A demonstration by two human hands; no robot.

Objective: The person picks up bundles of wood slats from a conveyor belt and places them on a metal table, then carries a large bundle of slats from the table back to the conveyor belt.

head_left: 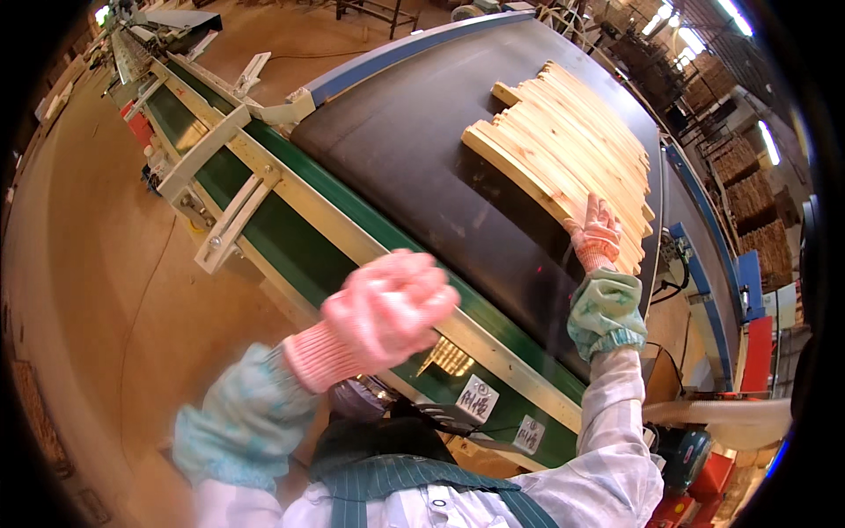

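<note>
My left hand (387,308), in a pink knit glove, hovers over the near green conveyor belt (282,255). Its fingers are curled in, slightly blurred, and nothing sticks out of them. My right hand (598,236), gloved in pink and white, rests with fingers stretched out on the near edge of a batch of light wooden strips (563,136). These strips lie side by side on the wide black belt (396,114), their ends uneven. One strip's end (504,93) juts out beyond its neighbours at the left.
A metal guide rail (321,211) with brackets (207,150) runs along the green belt. Blue side frames (396,57) edge the black belt. Two marked tags (478,398) hang near my waist. At right are a ribbed hose (713,412) and red machinery (711,475). Stacked wood (766,255) stands beyond.
</note>
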